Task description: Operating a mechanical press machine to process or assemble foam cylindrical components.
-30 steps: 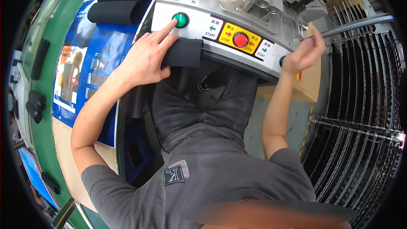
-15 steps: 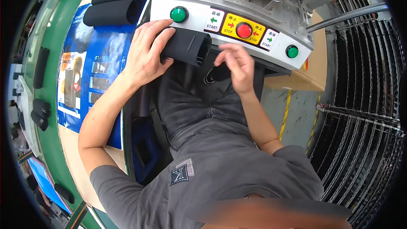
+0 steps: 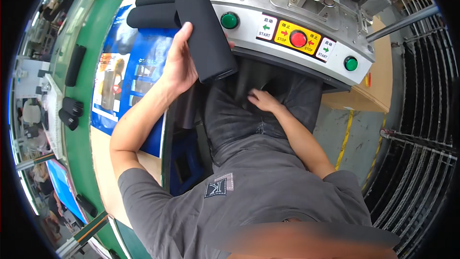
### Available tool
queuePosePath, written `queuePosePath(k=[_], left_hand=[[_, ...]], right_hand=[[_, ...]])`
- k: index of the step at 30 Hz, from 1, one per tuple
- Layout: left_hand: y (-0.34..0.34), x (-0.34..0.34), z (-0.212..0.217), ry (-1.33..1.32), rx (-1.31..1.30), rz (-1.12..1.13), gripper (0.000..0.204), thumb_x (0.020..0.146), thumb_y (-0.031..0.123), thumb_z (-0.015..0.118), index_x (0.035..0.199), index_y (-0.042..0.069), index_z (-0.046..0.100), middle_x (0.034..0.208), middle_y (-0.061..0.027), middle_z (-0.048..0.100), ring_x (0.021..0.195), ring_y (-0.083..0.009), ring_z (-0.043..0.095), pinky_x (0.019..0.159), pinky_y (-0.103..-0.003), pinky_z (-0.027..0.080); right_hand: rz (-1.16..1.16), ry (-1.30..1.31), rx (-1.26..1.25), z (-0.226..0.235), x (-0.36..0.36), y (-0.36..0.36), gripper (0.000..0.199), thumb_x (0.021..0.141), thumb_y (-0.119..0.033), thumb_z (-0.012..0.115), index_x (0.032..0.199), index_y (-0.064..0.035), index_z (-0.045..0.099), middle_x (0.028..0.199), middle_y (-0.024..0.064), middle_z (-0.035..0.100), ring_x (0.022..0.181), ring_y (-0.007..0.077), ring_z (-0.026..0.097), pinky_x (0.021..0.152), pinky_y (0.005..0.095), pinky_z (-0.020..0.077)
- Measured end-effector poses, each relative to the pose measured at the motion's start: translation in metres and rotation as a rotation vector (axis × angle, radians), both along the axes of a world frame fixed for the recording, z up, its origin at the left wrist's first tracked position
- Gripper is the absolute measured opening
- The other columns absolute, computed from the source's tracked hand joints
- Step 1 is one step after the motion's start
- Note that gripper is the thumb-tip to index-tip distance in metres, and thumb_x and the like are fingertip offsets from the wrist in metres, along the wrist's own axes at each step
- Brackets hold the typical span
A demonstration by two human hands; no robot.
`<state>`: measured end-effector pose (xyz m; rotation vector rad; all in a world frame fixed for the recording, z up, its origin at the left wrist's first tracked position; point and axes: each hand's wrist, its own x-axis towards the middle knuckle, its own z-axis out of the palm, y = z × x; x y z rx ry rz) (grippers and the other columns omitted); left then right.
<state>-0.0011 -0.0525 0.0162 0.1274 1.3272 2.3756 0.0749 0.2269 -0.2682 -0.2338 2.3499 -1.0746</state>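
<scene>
My left hand (image 3: 181,64) is closed round a long black tube-shaped sleeve (image 3: 205,38) with a smooth matte surface. It is raised and tilted in front of the machine's left end, its top leaning away to the left. My thumb lies along its near side, and fingertips show past its right edge. Low over my lap, my right hand (image 3: 264,100) is away from the sleeve; its fingers are blurred and partly lost against the dark trousers, so I cannot tell whether they hold anything.
Ahead stands a metal machine (image 3: 280,0) with a green button (image 3: 229,20) at the left, a red one (image 3: 298,39) mid-panel and another green one (image 3: 350,63) at the right. Several similar black sleeves (image 3: 152,16) lie left, beside a blue printed sheet (image 3: 155,136). A wire rack (image 3: 417,96) stands right.
My left hand has turned the black sleeve from lying sideways, open end right, to a steep raised tilt. My right hand has dropped from beside the sleeve toward my lap. The view has shifted.
</scene>
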Motion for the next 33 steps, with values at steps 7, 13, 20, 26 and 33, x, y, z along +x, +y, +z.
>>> queuePosePath(k=[7, 13, 20, 26, 33], left_hand=[[0.006, 0.007, 0.057, -0.022, 0.149, 0.165, 0.065, 0.110, 0.048, 0.057, 0.151, -0.002, 0.056, 0.139, -0.0241, 0.070, 0.121, -0.0382, 0.074, 0.105, -0.047, 0.060], [-0.081, -0.059, 0.134, 0.887, -0.758, 0.468, 0.067, 0.094, 0.024, 0.084, 0.152, 0.001, 0.059, 0.137, -0.0189, 0.069, 0.126, -0.0339, 0.068, 0.115, -0.045, 0.054], [-0.123, -0.150, 0.153, 1.066, -1.553, 0.018, 0.081, 0.077, -0.012, 0.076, 0.153, 0.012, 0.059, 0.150, -0.0105, 0.063, 0.136, -0.0318, 0.061, 0.123, -0.045, 0.047], [-0.111, -0.186, 0.137, 1.102, -1.748, -0.112, 0.082, 0.077, -0.011, 0.079, 0.152, 0.016, 0.061, 0.152, -0.0062, 0.062, 0.139, -0.0335, 0.059, 0.122, -0.047, 0.048], [-0.122, -0.190, 0.115, 1.174, -1.806, -0.015, 0.078, 0.083, -0.003, 0.082, 0.155, 0.019, 0.062, 0.151, -0.0074, 0.061, 0.138, -0.0347, 0.059, 0.122, -0.047, 0.047]], right_hand=[[0.176, -0.042, -0.113, -0.048, -0.003, 0.000, 0.052, 0.102, -0.039, 0.072, 0.141, -0.0041, 0.070, 0.116, 0.0161, 0.082, 0.101, 0.0362, 0.078, 0.089, 0.0430, 0.0605], [0.157, -0.020, 0.031, -0.045, -0.016, 0.009, 0.053, 0.102, -0.039, 0.074, 0.141, -0.0025, 0.069, 0.113, 0.0151, 0.080, 0.096, 0.0317, 0.076, 0.086, 0.0405, 0.0593], [0.222, -0.042, -0.050, -0.037, -0.016, 0.005, 0.055, 0.104, -0.040, 0.071, 0.145, -0.0030, 0.067, 0.113, 0.0130, 0.079, 0.095, 0.0302, 0.074, 0.088, 0.0389, 0.0585], [0.188, -0.039, -0.024, -0.027, -0.010, 0.014, 0.052, 0.106, -0.038, 0.069, 0.145, -0.0038, 0.067, 0.117, 0.0140, 0.079, 0.100, 0.0310, 0.074, 0.091, 0.0387, 0.0579], [0.184, -0.062, 0.018, -0.022, -0.013, 0.010, 0.052, 0.106, -0.035, 0.068, 0.146, -0.0017, 0.067, 0.115, 0.0138, 0.079, 0.098, 0.0301, 0.073, 0.092, 0.0374, 0.0571]])
